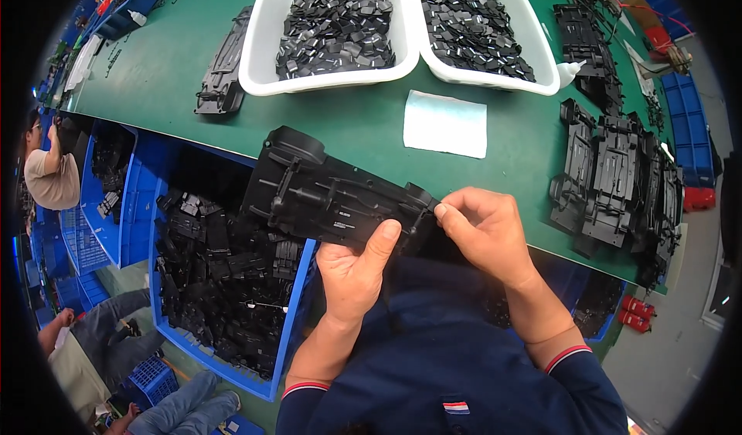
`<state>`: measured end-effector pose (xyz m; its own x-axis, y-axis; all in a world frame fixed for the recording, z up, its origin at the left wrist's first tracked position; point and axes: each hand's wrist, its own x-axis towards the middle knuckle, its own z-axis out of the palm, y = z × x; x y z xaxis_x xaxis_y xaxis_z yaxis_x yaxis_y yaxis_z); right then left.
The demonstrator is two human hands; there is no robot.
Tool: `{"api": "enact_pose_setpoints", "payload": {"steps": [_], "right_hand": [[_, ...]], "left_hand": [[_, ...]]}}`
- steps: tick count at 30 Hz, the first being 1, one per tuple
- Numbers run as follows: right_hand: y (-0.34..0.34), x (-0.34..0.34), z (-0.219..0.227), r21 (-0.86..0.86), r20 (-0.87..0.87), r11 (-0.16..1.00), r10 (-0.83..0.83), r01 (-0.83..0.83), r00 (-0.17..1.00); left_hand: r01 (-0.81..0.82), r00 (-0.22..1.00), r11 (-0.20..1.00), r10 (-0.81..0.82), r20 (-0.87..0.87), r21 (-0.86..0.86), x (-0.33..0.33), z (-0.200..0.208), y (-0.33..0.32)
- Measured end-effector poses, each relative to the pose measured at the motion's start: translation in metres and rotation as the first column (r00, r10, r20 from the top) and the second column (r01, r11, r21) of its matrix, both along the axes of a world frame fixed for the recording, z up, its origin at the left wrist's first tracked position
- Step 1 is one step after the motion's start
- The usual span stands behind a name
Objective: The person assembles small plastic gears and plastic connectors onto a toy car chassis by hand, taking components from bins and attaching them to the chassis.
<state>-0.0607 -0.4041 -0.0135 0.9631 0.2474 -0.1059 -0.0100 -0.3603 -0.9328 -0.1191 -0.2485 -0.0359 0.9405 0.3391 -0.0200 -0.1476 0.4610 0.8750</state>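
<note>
A long black plastic toy-car chassis [332,195] is held tilted over the table's near edge, its left end higher in view. My left hand [349,276] grips it from below, thumb laid over the near side and the other fingers hidden underneath. At its right end, my right hand [491,230] pinches the corner between thumb and forefinger. Whether a small part also lies in that pinch is hidden. Beyond the chassis stand two white tubs, the left tub [255,79] and the right tub [550,79], both filled with small flat black pieces.
Similar chassis [614,180] crowd the table's right side, and one chassis [226,64] lies left of the tubs. A white cloth [445,124] rests on the green table [352,130]. Below left is a blue crate [220,361] of black parts. Other people sit at the left.
</note>
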Motion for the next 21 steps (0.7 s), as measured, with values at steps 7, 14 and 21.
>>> {"api": "enact_pose_setpoints", "payload": {"steps": [7, 14, 21], "right_hand": [[-0.007, 0.009, 0.028, 0.017, -0.164, 0.992, 0.124, -0.123, 0.979], [-0.023, 0.084, 0.068, -0.193, 0.390, 0.968, -0.075, 0.161, 0.918], [-0.020, 0.183, 0.055, -0.754, 0.247, 0.654, 0.199, 0.059, 0.948]], "left_hand": [[-0.023, 0.999, 0.999, 0.022, -0.026, -0.032, 0.001, 0.008, 0.004], [-0.041, 0.998, 0.995, 0.036, -0.054, -0.095, 0.003, 0.003, 0.021], [-0.057, 0.998, 0.996, 0.058, 0.009, -0.069, 0.009, 0.019, 0.028]]}}
